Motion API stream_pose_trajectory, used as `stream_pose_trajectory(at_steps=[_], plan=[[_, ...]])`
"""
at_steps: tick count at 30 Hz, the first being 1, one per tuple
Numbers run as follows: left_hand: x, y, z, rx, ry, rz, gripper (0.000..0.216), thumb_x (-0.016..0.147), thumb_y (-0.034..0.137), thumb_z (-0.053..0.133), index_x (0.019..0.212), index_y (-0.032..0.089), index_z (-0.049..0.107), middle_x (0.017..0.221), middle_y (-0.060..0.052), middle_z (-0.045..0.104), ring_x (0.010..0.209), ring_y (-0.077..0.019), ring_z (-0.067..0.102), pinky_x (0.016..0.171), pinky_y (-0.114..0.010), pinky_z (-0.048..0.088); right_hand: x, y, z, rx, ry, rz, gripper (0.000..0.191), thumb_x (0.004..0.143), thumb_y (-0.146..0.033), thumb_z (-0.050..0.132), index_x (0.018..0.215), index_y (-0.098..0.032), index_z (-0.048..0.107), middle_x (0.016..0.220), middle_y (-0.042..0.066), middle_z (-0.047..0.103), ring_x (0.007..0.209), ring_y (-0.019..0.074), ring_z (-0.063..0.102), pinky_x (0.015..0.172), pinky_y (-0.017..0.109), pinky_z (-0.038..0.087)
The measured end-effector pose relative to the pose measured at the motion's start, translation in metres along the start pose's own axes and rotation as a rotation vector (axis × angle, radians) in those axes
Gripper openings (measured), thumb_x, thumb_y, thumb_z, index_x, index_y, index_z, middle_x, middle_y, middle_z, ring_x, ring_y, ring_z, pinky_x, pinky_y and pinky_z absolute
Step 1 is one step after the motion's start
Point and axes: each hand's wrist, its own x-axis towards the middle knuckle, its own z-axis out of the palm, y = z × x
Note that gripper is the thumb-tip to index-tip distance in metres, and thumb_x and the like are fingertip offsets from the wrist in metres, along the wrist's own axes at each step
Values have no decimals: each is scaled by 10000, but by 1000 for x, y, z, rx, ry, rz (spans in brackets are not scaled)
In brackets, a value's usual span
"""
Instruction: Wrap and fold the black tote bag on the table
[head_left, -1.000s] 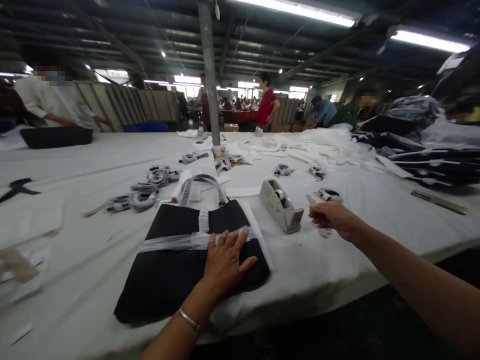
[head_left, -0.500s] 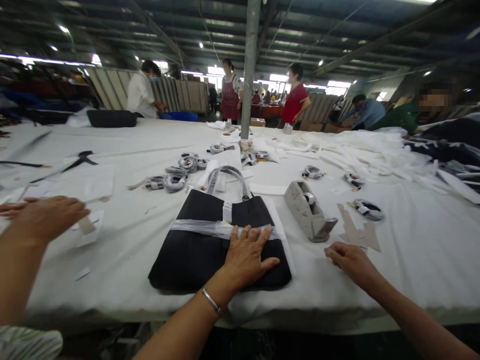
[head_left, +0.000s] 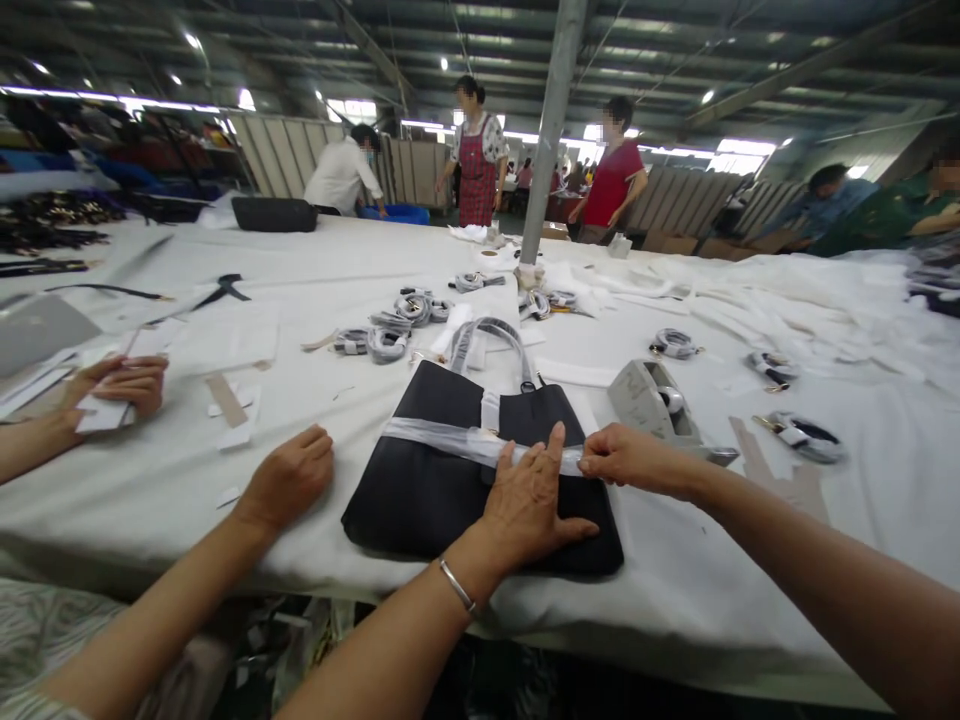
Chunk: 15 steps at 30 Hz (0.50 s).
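Observation:
A flat black bag (head_left: 420, 490) with grey handles (head_left: 487, 335) lies on the white table near its front edge. A clear plastic band (head_left: 435, 437) runs across its upper half. My left hand (head_left: 529, 500), with a bracelet at the wrist, rests flat on the bag with fingers spread, fingertips on the band. My right hand (head_left: 626, 458) pinches the band's right end at the bag's right edge.
A grey tape dispenser (head_left: 645, 395) stands just behind my right hand. A co-worker's hand (head_left: 289, 480) rests left of the bag; their other hand (head_left: 120, 385) holds a white card. Coiled straps (head_left: 390, 335), scissors (head_left: 217, 292) and a pillar (head_left: 547, 130) lie beyond.
My right hand came in from the table's right side and closed on the band's end. My left hand stayed on the bag. The co-worker's hands moved in from the left.

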Motion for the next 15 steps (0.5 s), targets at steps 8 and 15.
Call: stream_pose_trajectory(at_steps=[8,15], plan=[[-2,-2,-1,1,31,64,1062,700,590,738,1464,203,110,1394,-96,449,1291,-275,398,1143,-540,183,11,-1,6,-154,61,160,200,666,-158,564,473,-168,508,413,-32,420,429,93,375,433,243,230],[-2,0,-4,107,-14,118,679,789,610,620,1291,196,424,1291,-113,504,1281,-311,386,1117,-549,226,14,9,9,-91,73,171,193,709,-186,550,520,-163,520,439,-24,448,442,91,393,422,226,250]])
